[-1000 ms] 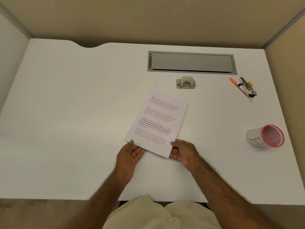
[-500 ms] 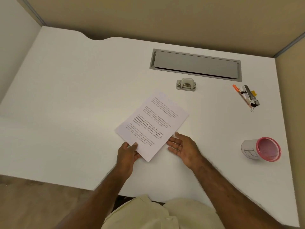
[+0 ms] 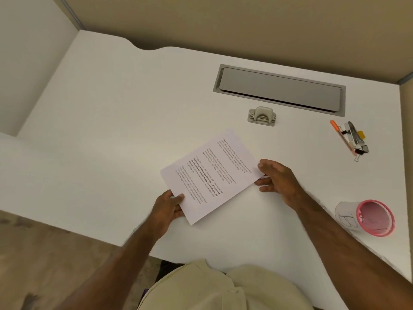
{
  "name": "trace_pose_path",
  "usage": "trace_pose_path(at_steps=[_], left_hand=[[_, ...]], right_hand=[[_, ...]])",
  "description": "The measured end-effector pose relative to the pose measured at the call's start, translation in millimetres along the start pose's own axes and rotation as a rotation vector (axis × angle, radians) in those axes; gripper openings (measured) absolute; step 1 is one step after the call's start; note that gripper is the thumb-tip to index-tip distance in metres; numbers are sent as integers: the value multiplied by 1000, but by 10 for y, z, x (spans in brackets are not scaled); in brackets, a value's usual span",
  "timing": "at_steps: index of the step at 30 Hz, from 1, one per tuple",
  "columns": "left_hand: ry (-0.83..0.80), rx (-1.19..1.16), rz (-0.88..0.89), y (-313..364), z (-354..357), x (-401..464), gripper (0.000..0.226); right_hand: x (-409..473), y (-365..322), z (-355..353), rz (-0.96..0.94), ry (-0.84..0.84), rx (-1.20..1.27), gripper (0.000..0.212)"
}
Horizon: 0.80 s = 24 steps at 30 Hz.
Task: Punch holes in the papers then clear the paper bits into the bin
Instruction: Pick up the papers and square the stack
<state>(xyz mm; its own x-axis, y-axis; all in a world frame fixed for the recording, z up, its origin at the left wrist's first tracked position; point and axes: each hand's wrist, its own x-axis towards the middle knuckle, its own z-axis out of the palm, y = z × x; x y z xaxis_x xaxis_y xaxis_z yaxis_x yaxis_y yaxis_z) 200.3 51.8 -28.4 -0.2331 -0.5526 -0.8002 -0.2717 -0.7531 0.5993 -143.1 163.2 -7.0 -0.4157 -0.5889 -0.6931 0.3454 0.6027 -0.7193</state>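
Observation:
A thin stack of printed white papers [image 3: 212, 173] lies turned diagonally on the white desk [image 3: 111, 130]. My left hand [image 3: 167, 206] pinches its near left edge, thumb on top. My right hand [image 3: 277, 177] holds the papers' right corner, thumb above and fingers beneath. A small grey hole punch [image 3: 262, 116] stands beyond the papers, apart from both hands. At the right, a white cup with a pink rim, the bin [image 3: 368, 217], lies tilted with its mouth facing me.
A grey cable hatch [image 3: 279, 90] is set into the desk behind the punch. An orange pen, a stapler and binder clips [image 3: 350, 139] lie at the far right. Beige partition walls enclose the desk at back and right.
The papers have rotated counterclockwise, their long side now running left to right. My right hand moved up from the near edge to the right corner; my left hand keeps its pinch.

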Motion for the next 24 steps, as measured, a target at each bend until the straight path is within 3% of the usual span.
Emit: trace_pose_path(at_steps=[24], left_hand=[[72,17,46,-25,117,-9,31]], right_hand=[[17,137,41,-97,75,-143,22]])
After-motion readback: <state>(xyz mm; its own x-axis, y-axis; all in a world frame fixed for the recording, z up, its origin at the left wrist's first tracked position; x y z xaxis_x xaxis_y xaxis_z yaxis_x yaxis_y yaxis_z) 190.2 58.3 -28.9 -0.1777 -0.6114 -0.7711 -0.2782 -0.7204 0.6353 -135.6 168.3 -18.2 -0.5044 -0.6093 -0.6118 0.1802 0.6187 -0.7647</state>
